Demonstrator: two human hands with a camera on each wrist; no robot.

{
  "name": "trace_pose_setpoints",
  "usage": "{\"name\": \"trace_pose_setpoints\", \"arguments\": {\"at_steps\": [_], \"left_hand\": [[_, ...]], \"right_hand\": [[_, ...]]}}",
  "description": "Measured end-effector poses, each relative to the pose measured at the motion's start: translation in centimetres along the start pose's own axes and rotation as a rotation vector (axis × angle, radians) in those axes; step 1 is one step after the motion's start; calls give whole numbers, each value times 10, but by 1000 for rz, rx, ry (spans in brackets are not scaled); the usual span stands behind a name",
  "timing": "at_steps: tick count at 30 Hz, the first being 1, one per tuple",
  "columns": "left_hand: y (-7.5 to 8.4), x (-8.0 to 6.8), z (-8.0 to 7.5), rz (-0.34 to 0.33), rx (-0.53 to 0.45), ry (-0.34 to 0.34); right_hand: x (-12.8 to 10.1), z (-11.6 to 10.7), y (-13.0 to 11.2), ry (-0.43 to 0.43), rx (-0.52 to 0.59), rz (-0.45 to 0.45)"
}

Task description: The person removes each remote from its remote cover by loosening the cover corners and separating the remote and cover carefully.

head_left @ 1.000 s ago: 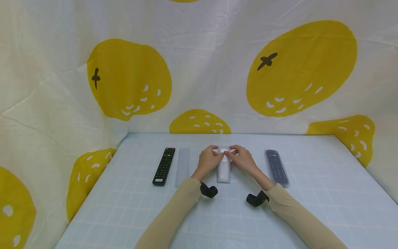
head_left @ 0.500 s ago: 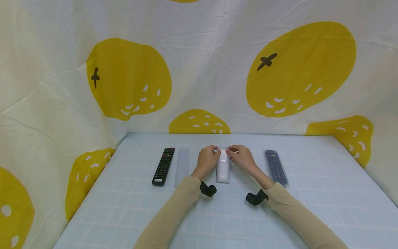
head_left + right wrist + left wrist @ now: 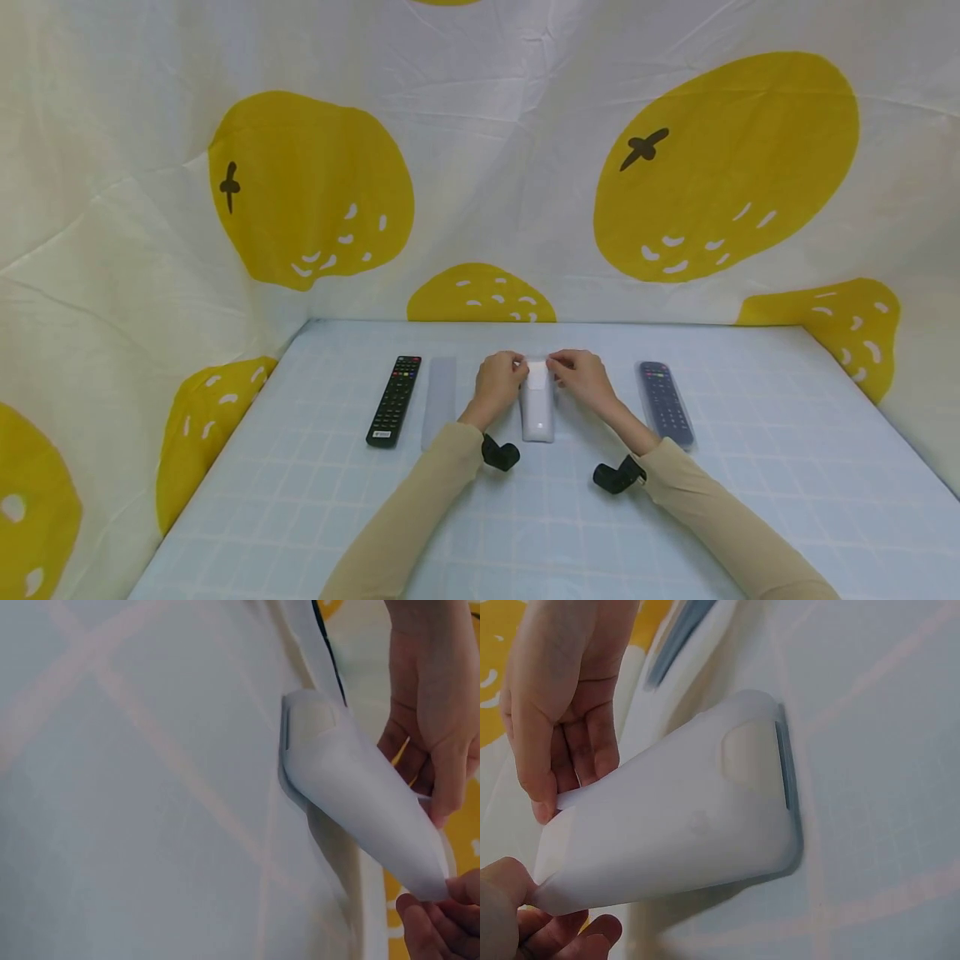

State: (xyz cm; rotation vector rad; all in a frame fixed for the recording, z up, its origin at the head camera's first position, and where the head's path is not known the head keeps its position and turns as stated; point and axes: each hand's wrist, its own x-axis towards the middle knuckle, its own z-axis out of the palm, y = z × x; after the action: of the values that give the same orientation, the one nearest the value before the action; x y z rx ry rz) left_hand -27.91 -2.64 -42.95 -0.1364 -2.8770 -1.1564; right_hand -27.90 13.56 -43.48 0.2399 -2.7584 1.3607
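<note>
In the middle of the table lies a white remote control (image 3: 535, 375) in a translucent sleeve-like cover (image 3: 667, 825), its back facing up. My left hand (image 3: 497, 387) pinches the cover's far left edge between thumb and fingers. Opposite it, my right hand (image 3: 587, 383) pinches the far right edge. The wrist views show the cover's rim drawn outward at both corners, with the remote's white end (image 3: 553, 836) between them. At the near end, the cover (image 3: 352, 780) wraps the remote's rounded tip. The remote's button side is hidden.
Left of my hands lie a black remote control (image 3: 394, 402) and a flat translucent cover (image 3: 439, 404). On the right rests a dark remote (image 3: 667, 404) inside a clear cover. A patterned cloth (image 3: 480, 167) hangs behind the table's far edge.
Both hands have moved slightly apart, from over the white remote's far end to the cover's two far corners, uncovering more of its top. The other remotes stay put.
</note>
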Motion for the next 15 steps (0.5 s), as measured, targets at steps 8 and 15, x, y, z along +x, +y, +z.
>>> {"name": "trace_pose_setpoints", "arguments": {"at_steps": [8, 15], "left_hand": [[-1, 2, 3, 10, 37, -1], [-4, 4, 6, 1, 53, 4]], "right_hand": [[2, 2, 5, -2, -4, 3], [3, 1, 7, -4, -12, 5]]}}
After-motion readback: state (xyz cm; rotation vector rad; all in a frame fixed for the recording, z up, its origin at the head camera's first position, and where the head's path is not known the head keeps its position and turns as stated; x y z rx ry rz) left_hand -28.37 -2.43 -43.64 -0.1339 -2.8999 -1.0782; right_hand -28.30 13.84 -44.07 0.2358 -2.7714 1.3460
